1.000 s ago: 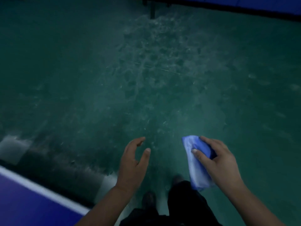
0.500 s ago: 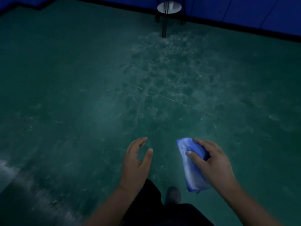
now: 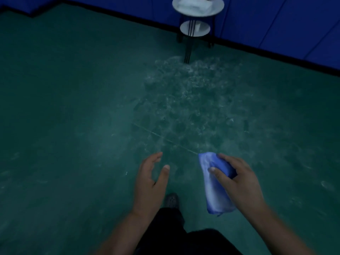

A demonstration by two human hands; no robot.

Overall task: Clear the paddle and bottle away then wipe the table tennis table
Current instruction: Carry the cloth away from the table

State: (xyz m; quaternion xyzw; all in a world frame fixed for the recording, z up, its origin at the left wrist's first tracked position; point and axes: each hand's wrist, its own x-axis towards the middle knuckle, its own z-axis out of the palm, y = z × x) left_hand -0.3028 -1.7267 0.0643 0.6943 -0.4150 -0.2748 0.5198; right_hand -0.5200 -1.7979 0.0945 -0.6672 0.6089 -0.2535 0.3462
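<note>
Bottom centre of the frame you get dark trousers (image 3: 184, 236) and one grey perforated shoe (image 3: 171, 200) poking out on the green floor (image 3: 64, 107). Both forearms come up from the bottom edge.

The right hand (image 3: 241, 183) grips a blue cloth (image 3: 215, 190), lower right of centre. Thumb is pressed across the front of it and the other fingers are curled round its upper end, so it's properly clamped. The cloth is folded or bunched into a long soft strip, long axis running roughly top to bottom in the frame, leaning slightly so the lower end sits further right. Upper end is tucked in the hand, lower end hangs free below the wrist. It's a light blue fabric with paler, washed-out patches down the middle and a darker blue fold up by the fingers, soft-looking with a slightly ragged bottom edge.

The left hand (image 3: 150, 183) is just left of it, not touching the cloth, holding nothing, fingers loosely curved with the thumb spread apart from them.

Further up, the floor is smooth and matte with a big patch of whitish scuffs and a thin pale line crossing it.

Top of frame, right of centre: a small round two-tier stand (image 3: 197, 17) with white discs and thin dark legs, something white on the top tier. Behind it is a blue wall (image 3: 276, 19) with a dark base strip.
</note>
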